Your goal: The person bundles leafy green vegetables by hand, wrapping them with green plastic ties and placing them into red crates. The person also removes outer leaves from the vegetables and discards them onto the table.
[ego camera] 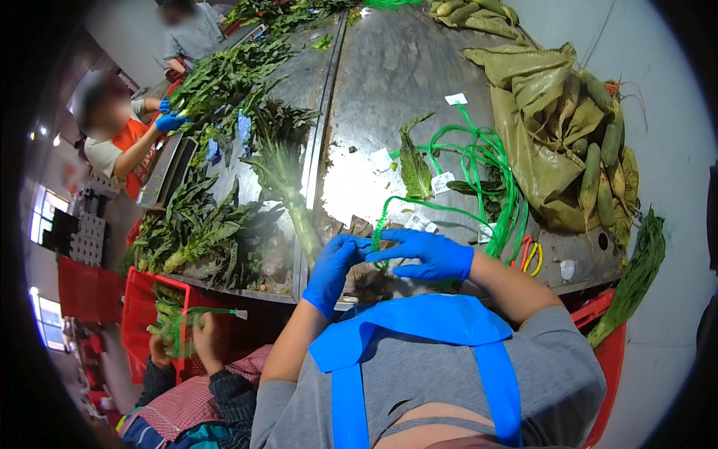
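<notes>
Both of my hands wear blue gloves and meet over the near edge of the metal table [381,67]. The end of a green mesh net sleeve [379,221] hangs between them. My left hand [336,266] pinches at this end with its fingertips. On my right hand [429,255] the fingers are spread and touch the net; whether they grip it is unclear. A celtuce stalk [303,219] with leaves lies just beyond my left hand. More green net sleeves [507,196] with white tags are heaped to the right. One loose leaf [415,163] rests ahead.
Celtuce [207,236] and leafy stems [230,78] cover the left side. An olive sack [527,112] with green radishes [592,174] stands right. Red crates [134,314] flank the table. A neighbour's bare hands [207,339] work near my left arm; another person [120,134] handles greens.
</notes>
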A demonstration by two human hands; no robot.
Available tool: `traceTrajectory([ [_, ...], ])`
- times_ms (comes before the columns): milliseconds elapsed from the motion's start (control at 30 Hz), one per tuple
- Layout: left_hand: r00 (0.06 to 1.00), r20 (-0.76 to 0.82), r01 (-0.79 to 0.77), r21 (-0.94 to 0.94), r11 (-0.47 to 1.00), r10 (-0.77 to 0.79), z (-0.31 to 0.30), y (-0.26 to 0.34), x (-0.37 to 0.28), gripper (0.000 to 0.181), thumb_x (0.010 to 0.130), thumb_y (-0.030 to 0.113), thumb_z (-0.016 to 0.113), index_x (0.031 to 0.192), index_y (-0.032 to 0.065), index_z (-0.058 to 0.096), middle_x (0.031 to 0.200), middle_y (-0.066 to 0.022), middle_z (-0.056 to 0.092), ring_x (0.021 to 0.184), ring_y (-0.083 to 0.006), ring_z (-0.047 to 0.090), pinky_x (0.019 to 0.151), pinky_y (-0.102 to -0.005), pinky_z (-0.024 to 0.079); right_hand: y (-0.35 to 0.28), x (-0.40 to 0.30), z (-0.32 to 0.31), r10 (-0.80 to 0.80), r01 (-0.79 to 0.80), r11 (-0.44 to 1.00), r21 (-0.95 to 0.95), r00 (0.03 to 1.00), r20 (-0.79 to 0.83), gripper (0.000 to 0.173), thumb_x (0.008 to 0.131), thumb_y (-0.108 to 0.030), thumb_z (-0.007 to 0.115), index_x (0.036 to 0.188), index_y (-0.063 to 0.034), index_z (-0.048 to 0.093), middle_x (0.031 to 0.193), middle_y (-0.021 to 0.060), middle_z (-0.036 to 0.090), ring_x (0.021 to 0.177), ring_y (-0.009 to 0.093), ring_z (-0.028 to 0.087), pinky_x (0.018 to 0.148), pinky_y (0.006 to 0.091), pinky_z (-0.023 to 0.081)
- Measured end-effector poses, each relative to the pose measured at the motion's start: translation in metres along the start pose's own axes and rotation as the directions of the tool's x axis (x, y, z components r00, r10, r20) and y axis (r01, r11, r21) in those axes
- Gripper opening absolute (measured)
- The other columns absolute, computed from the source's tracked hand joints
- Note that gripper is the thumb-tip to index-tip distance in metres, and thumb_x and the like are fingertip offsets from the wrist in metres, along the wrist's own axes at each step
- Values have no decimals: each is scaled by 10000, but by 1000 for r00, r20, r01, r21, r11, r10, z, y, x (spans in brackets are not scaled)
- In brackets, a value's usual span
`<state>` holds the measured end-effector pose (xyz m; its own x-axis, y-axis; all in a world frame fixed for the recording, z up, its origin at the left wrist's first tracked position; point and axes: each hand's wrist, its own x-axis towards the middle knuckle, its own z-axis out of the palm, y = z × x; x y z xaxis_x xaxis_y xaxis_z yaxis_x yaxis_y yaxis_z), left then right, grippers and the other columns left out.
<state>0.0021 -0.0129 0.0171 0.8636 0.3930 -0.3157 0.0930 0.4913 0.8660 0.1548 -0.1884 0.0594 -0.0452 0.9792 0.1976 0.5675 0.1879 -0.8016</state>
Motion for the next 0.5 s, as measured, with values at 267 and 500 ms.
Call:
traceTrajectory([
  [267,965,196,215,-206,955,-175,10,25,-16,576,927,469,380,1233,-11,466,592,-16,441,529,-123,429,553,-280,412,28,-44,-30,220,-402,827,-393,875,-432,1019,559,-367,799,1394,-122,269,1324,165,374,1214,337,365,1013,419,310],
  [500,952,156,-257,-52,965,262,7,90,-59,406,942,256,421,1234,-27,436,518,40,373,388,-37,326,391,-179,265,115,-92,-17,426,-561,740,-371,817,-388,390,787,-147,568,1175,-179,558,913,126,621,804,324,589,694,416,475],
])
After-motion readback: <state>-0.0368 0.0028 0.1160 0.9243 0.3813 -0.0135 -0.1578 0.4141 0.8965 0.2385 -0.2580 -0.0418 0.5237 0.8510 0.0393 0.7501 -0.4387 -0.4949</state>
